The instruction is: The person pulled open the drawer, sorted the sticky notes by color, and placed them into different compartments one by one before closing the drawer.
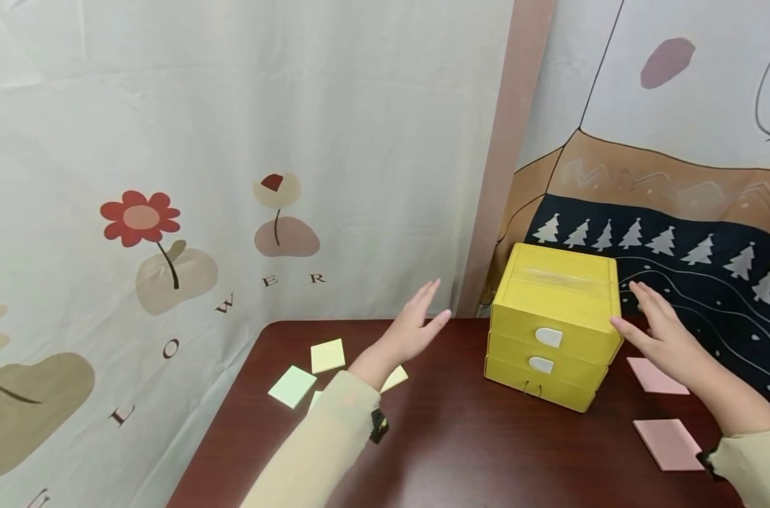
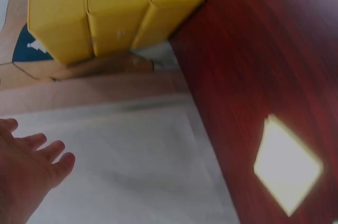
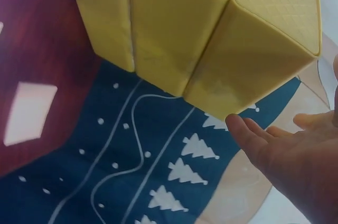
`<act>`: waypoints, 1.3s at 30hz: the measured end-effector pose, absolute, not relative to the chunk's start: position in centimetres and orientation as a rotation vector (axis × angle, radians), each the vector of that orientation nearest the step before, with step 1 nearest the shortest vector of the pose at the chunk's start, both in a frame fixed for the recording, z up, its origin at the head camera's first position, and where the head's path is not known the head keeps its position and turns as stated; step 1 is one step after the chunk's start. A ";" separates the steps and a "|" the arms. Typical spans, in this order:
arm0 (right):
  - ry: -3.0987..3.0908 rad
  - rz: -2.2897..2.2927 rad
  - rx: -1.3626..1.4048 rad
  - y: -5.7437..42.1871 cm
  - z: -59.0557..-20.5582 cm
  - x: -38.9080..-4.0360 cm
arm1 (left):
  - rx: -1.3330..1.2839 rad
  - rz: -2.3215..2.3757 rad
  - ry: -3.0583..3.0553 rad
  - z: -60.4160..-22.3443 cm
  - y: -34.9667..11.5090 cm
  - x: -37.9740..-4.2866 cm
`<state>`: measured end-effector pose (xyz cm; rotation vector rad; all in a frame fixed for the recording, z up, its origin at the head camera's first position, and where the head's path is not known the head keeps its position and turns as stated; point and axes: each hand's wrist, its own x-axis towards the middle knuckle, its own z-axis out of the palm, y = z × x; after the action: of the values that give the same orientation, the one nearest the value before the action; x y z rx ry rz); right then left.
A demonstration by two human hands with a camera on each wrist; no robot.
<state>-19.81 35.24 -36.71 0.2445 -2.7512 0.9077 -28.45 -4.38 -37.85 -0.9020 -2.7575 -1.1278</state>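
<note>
A yellow drawer box with three tiers stands toward the back right of the table; two white tabs and a thin looped cord show on its front. My left hand is held in the air to the left of the box, fingers extended and the palm bare. On the other side my right hand is raised with straight fingers, its fingertips close to the box's right side. In the right wrist view the right hand overlaps a lower corner of the box. Neither hand holds anything.
On the left of the dark red table lie a green sticky-note pad, a yellow pad and others partly behind the left arm. Two pink pads lie at the right. A printed curtain hangs behind.
</note>
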 end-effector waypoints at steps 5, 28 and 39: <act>-2.757 0.982 0.201 35.5 -37.5 -19.6 | -0.830 -1.378 -2.724 -38.2 -1.1 -28.1; -2.629 1.532 0.038 33.1 -39.8 -19.2 | -0.424 -1.995 -2.459 -39.5 7.1 -27.8; -2.539 1.635 -0.006 33.0 -39.9 -19.1 | -0.370 -2.048 -2.348 -39.8 7.6 -28.1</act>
<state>-19.09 33.02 -39.85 -0.0063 -2.5392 1.6350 -28.12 7.55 -39.76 -0.3703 -2.3476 -2.0484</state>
